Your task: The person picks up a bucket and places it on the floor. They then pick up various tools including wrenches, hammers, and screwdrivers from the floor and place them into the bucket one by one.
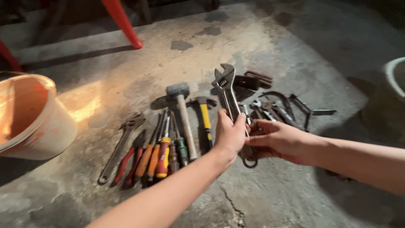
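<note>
Spreading across the whole view, a stained, cracked concrete floor (295,50) carries everything here. At the left edge stands a pale orange plastic bucket (38,126), tilted a little toward the camera, and at the right edge the rim of a whitish tub (390,80) shows in shadow. A red chair leg (124,23) slants down onto the floor at the top left.

Both forearms reach in from the bottom and right, meeting near the middle. The left hand (230,135) is wrapped around the shaft of a large adjustable wrench (225,86), fingers curled over its upper handle. The right hand (280,141) grips the same wrench lower down, fingers closed around the handle just above its hanging ring. The wrench is lifted off the floor, head up and away from the person, above the row of tools.

Below it on the floor lie a rubber mallet (181,105) with a wooden handle and, just beside it, a claw hammer (204,118) with a yellow grip. Left of these lie a smaller adjustable wrench (122,143), red-handled pliers (128,162), and a tight row of orange, red and green screwdrivers (162,154). To the right sits a heap of dark spanners (274,109), overlapping one another.
</note>
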